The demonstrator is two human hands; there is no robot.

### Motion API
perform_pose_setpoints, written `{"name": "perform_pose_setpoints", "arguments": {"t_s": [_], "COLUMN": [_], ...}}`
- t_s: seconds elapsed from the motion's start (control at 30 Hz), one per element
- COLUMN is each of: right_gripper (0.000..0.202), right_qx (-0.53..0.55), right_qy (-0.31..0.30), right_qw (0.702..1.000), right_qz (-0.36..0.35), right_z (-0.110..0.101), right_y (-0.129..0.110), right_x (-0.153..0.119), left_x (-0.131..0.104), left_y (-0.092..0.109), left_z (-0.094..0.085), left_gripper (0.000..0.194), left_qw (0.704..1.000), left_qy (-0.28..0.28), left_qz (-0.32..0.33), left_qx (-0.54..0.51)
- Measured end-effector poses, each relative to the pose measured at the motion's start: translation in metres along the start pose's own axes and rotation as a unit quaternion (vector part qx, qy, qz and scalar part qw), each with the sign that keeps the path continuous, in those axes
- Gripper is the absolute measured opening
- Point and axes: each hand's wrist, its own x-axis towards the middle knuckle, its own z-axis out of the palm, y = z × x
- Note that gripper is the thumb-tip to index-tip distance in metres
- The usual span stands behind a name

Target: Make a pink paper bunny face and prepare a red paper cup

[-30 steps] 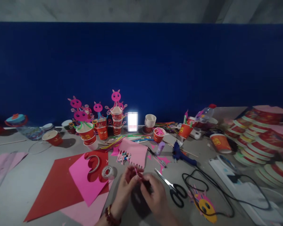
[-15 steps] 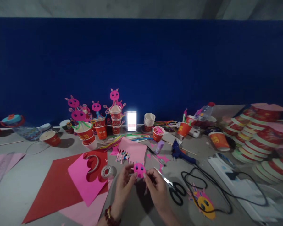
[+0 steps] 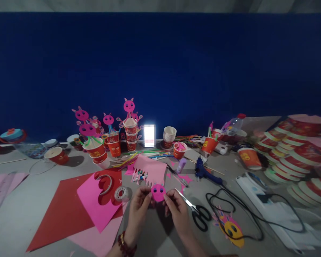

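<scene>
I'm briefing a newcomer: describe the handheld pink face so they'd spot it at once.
Find the big blue wall and drop to the grey table before it. Low in the middle, between the tape roll and the black-handled scissors, the left hand and right hand hold a round pink face. Unlike the pink faces above the red cups, this one is handheld.

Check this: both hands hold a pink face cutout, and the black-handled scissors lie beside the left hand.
No: the head view shows the black-handled scissors beside the right hand, not the left hand. Both hands hold the pink face cutout.
</scene>
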Motion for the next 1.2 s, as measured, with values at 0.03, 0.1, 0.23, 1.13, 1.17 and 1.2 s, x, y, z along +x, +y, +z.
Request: {"name": "perform_pose_setpoints", "arguments": {"t_s": [0.03,0.1,0.23,1.13,1.17,1.2], "right_gripper": [0.035,0.036,0.035,0.023,0.021,0.020], "right_qx": [0.000,-0.001,-0.002,-0.097,-0.100,-0.103], "right_qy": [0.000,0.001,-0.005,-0.001,-0.005,-0.010], "right_qw": [1.000,1.000,1.000,0.992,0.992,0.991], "right_qz": [0.001,0.001,0.001,-0.079,-0.081,-0.083], "right_z": [-0.0004,-0.0011,-0.0019,-0.0051,-0.0054,-0.0057], "right_y": [-0.0001,-0.0002,0.0005,0.0067,0.0077,0.0087], "right_x": [0.0001,0.0004,0.0008,-0.0056,-0.0063,-0.0068], "left_x": [0.0003,0.0007,0.0009,-0.0038,-0.0037,-0.0036], "left_y": [0.0005,0.0008,-0.0010,0.0048,0.0043,0.0036], "left_z": [0.0001,0.0000,-0.0006,0.0032,0.0030,0.0027], "left_gripper": [0.032,0.034,0.033,0.038,0.038,0.038], "left_qw": [1.000,1.000,1.000,0.997,0.997,0.997], "left_qy": [0.002,0.002,0.001,-0.075,-0.073,-0.070], "left_qz": [-0.005,-0.011,-0.013,0.010,0.011,0.011], "left_qx": [-0.002,-0.002,-0.003,0.031,0.032,0.033]}}
